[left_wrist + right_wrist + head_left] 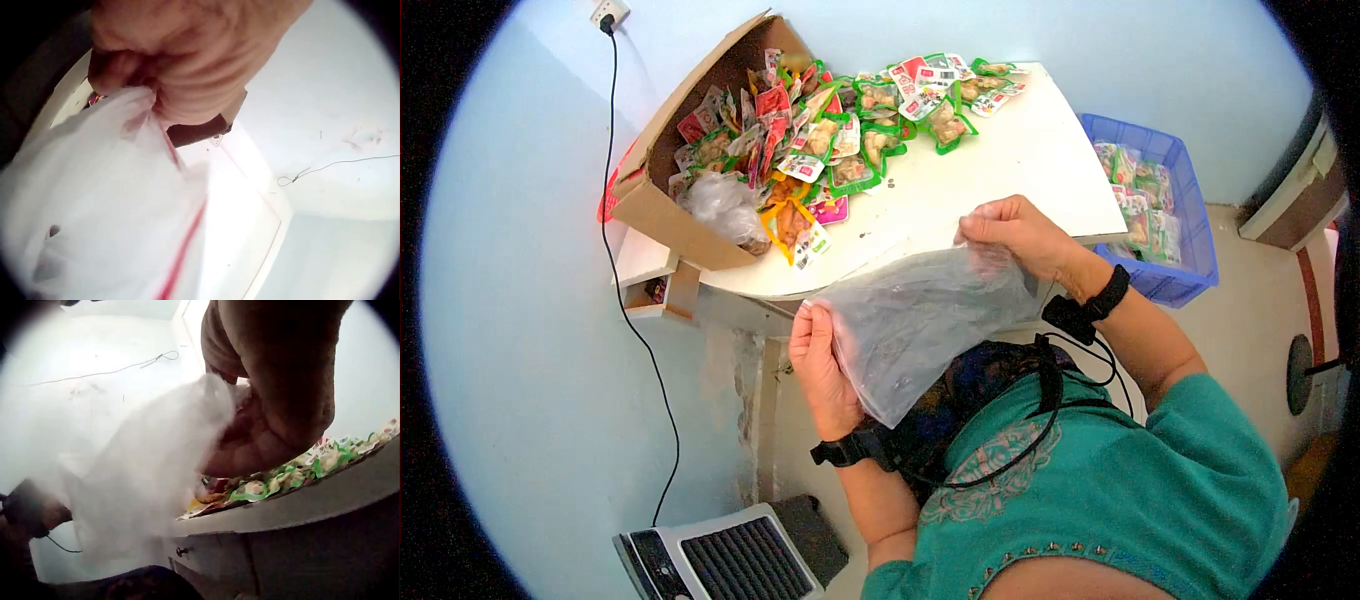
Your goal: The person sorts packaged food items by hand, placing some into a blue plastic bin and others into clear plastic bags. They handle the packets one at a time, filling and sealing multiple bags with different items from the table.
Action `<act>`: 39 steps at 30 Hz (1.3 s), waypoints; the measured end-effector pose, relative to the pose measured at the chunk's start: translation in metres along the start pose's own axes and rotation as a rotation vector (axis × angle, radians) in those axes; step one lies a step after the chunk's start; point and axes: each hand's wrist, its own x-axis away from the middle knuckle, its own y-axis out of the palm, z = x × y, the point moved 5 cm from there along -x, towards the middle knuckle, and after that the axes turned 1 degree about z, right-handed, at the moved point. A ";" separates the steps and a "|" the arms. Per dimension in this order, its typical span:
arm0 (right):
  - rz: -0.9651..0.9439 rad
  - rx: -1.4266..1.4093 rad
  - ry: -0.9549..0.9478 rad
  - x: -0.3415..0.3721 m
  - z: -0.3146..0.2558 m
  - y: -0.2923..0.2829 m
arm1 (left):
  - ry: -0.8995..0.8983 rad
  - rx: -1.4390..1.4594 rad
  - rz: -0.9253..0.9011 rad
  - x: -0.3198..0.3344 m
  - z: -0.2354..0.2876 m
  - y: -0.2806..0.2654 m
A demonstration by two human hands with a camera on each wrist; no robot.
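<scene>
A clear plastic bag [920, 325] is stretched between my two hands, just off the front edge of the white table [1000, 170]. My left hand [818, 362] pinches its left top corner between thumb and fingers. At the other top corner, my right hand [1025, 235] grips the plastic with curled fingers. In the left wrist view the bag [106, 194] looks whitish and hangs from the left hand [187, 69], with a red stripe showing. The right wrist view has the bag [150, 456] blurred below the right hand [269, 419].
A cardboard box [685, 215] lies on its side on the table, with many snack packets [820, 135] spilling out. Inside it is a crumpled clear bag [725, 208]. A blue basket [1195, 235] of packets stands at right. An air cooler [745, 560] is on the floor at lower left.
</scene>
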 end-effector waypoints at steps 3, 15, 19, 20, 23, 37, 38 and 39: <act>0.124 -0.082 -0.076 0.000 -0.007 -0.001 | -0.017 -0.045 -0.004 0.001 0.000 0.000; 0.234 -0.323 -0.102 -0.002 -0.008 -0.003 | -0.197 0.041 -0.114 0.011 -0.015 0.007; 0.258 -0.323 -0.134 -0.004 -0.008 -0.006 | -0.166 0.058 -0.080 0.007 -0.020 0.001; 0.246 -0.323 -0.149 -0.005 -0.008 -0.007 | -0.157 0.042 -0.072 0.008 -0.019 0.001; 0.249 -0.284 -0.170 -0.003 -0.010 -0.005 | -0.126 0.011 -0.078 0.011 -0.012 0.001; 0.148 -0.285 -0.128 0.004 -0.016 -0.001 | 0.071 -0.077 -0.096 0.013 0.003 0.001; 0.074 -0.299 -0.126 0.006 -0.016 -0.002 | 0.100 -0.100 -0.067 0.012 0.005 -0.002; 0.029 -0.309 -0.123 0.007 -0.015 -0.003 | 0.129 -0.124 -0.038 0.011 0.008 -0.004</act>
